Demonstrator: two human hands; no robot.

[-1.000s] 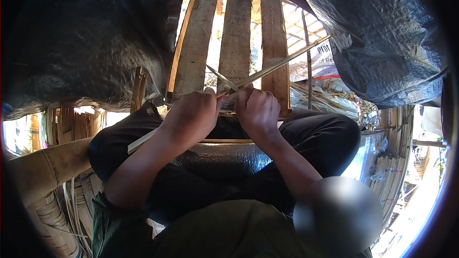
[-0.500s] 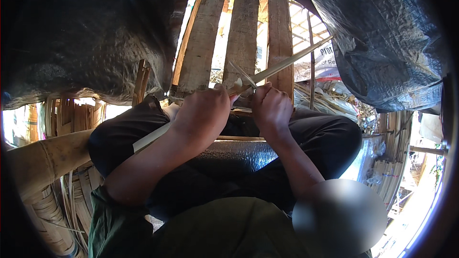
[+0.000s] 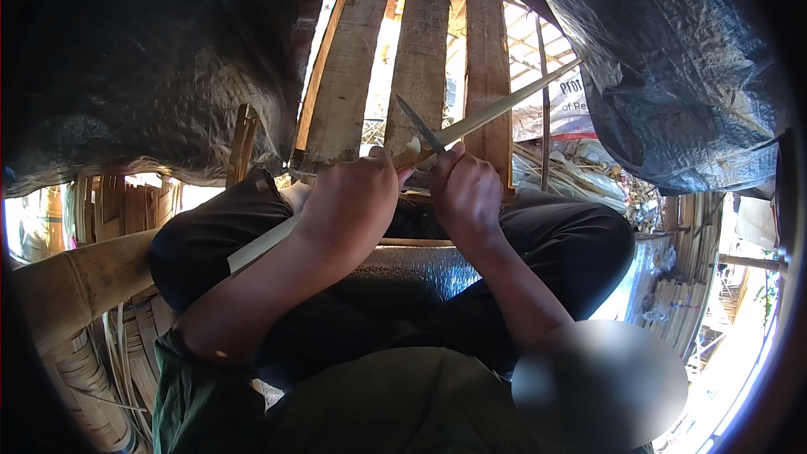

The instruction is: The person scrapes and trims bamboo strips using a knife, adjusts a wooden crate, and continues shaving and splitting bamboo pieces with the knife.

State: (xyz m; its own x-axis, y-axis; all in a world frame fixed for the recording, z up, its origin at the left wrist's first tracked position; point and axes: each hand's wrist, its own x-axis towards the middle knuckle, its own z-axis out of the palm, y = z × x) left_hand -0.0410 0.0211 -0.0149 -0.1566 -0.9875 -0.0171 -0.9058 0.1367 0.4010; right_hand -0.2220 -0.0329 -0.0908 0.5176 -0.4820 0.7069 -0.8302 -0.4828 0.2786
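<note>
My left hand (image 3: 357,193) is closed around a long pale bamboo strip (image 3: 508,103), which runs from under my left forearm up to the far right. In my right hand (image 3: 466,193) I grip a knife, its handle hidden by my fingers. The dark knife blade (image 3: 418,124) points up and left and crosses the strip just beyond my left hand. A small pale curl (image 3: 413,145) stands up from the strip between the blade and my left hand. Both hands are close together above my crossed legs.
Wooden planks (image 3: 420,59) with gaps lie ahead of my hands. Dark plastic sheets hang at the left (image 3: 160,59) and right (image 3: 664,59). A thick bamboo pole (image 3: 92,277) runs beside my left knee. Split bamboo strips (image 3: 681,303) are stacked at the right.
The knife has turned in my right hand, so its blade now shows a broader dark face. My right hand has shifted slightly left; the strip has barely moved.
</note>
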